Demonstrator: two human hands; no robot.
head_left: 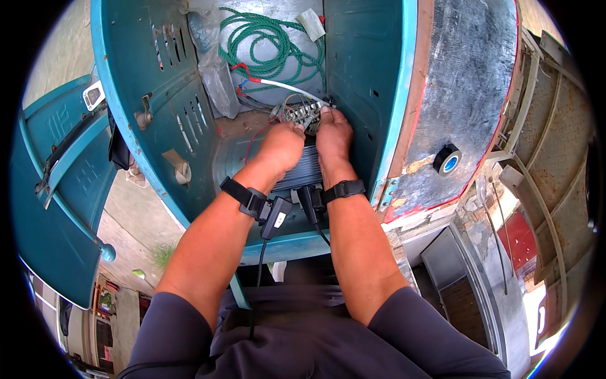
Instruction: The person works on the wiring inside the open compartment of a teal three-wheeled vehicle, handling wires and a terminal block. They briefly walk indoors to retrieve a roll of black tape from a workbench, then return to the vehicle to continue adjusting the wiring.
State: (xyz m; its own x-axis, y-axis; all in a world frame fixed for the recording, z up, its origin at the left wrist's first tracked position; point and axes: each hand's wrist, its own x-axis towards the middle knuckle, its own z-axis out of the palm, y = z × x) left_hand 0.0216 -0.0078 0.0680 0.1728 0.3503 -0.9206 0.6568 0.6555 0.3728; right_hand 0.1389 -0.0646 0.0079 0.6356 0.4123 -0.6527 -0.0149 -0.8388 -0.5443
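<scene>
Both hands are inside a teal metal cabinet (360,69), at the exposed terminals (303,112) on top of a grey finned motor-like unit (302,167). My left hand (282,147) is bent over the near left of the terminals, thumb and fingers pressed together. Close beside it, my right hand (334,131) is pinched at their right side. The fingertips cover whatever they grip. A white cable (287,86) with red and blue leads runs down to the terminals near my right fingers. A thin red wire (252,142) curves past my left hand.
Green rope (265,50) lies coiled at the back beside a clear plastic bag (216,79). A pale tape roll (182,172) hangs on the left wall. A black tape roll (447,160) rests on the dark panel at right. The teal door (63,189) stands open at left.
</scene>
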